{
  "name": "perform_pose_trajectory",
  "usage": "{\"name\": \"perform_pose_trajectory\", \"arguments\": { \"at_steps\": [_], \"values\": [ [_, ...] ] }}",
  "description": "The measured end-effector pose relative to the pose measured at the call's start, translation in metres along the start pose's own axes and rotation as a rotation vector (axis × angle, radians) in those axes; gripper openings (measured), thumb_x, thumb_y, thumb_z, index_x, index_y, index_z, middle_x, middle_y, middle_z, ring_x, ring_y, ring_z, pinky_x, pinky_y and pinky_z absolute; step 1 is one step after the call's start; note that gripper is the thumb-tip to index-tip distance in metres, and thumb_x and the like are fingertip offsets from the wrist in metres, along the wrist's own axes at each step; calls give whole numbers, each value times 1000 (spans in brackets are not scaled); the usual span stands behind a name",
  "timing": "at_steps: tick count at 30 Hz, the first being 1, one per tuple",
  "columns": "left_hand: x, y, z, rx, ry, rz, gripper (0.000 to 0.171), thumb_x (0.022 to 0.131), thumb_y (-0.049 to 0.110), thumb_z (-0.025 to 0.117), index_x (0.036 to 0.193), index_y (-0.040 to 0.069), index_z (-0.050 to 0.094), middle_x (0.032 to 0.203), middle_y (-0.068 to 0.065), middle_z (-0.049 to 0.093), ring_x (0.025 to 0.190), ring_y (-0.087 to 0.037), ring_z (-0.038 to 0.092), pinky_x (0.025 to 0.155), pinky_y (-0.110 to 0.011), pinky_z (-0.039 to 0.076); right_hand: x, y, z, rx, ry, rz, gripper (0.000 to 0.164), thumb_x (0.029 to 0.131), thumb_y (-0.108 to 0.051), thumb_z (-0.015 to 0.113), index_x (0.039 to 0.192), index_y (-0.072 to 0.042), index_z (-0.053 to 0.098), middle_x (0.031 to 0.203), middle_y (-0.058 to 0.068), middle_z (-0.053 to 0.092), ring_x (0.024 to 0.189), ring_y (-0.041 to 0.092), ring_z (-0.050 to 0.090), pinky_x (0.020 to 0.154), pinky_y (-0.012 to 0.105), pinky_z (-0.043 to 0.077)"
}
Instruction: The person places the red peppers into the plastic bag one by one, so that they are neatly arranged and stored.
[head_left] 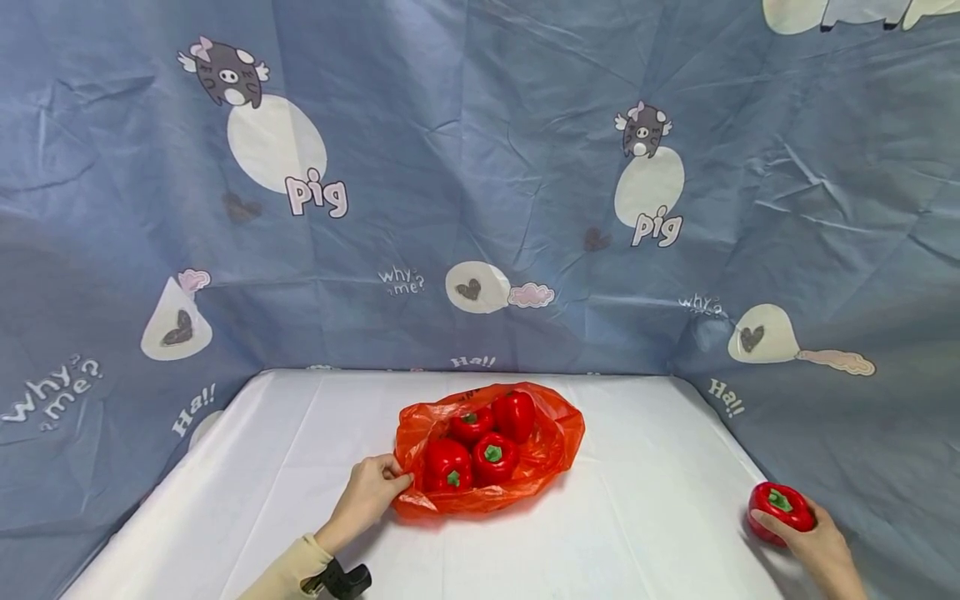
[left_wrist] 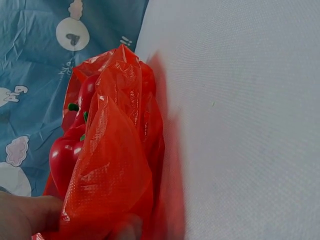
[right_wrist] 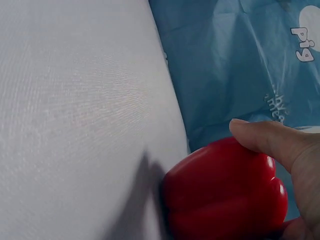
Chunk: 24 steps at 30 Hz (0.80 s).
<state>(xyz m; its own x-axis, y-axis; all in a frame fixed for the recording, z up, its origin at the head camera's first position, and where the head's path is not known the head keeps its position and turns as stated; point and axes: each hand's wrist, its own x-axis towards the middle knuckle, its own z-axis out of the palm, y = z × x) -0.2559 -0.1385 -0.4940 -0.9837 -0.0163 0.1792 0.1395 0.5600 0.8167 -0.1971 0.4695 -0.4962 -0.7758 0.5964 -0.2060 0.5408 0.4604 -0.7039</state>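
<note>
An orange-red plastic bag (head_left: 480, 500) sits mid-table with its mouth spread wide, and several red bell peppers (head_left: 448, 463) with green stems lie inside it. My left hand (head_left: 371, 492) pinches the bag's left rim; in the left wrist view the thumb (left_wrist: 37, 210) lies over the edge of the film. Far to the right, my right hand (head_left: 821, 542) grips another red bell pepper (head_left: 780, 510), its stem facing up. The right wrist view shows that pepper (right_wrist: 220, 195) close up, the thumb (right_wrist: 270, 140) across its side, near the table's edge.
A white cloth covers the table (head_left: 330, 433). Blue printed fabric (head_left: 465, 183) rises behind it and along both sides. A dark wrist strap and camera (head_left: 341, 579) sit on the left forearm.
</note>
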Motion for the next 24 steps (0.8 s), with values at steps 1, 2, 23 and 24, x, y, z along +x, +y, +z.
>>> {"name": "perform_pose_trajectory", "arguments": {
  "at_steps": [1,2,23,24],
  "values": [
    [1,0,0,0,-1,-8,19,78,8,72,65,10,58,53,6,51,49,-6,42,46,-20,31,0,-1,1,3,5,2,117,77,-44,76,147,10,0,139,38,17,124,54,21,95,65,39],
    [1,0,-1,4,-1,-10,19,78,9,72,65,10,59,53,6,51,49,-6,42,46,-20,31,0,-2,2,5,9,4,116,78,-44,76,147,10,0,139,38,18,124,54,21,96,65,39],
    [2,0,0,2,-4,-21,19,78,9,72,65,11,59,54,7,51,50,-6,42,46,-21,31,-7,-21,14,-43,-22,-106,114,80,-55,69,146,13,7,140,40,24,126,54,29,104,65,31],
    [2,0,0,1,-5,-21,19,78,9,72,65,11,59,54,7,52,50,-6,42,46,-21,31,-8,-23,14,-36,-32,-117,114,80,-54,69,146,13,6,140,40,24,127,54,29,104,64,31]
  ]
}}
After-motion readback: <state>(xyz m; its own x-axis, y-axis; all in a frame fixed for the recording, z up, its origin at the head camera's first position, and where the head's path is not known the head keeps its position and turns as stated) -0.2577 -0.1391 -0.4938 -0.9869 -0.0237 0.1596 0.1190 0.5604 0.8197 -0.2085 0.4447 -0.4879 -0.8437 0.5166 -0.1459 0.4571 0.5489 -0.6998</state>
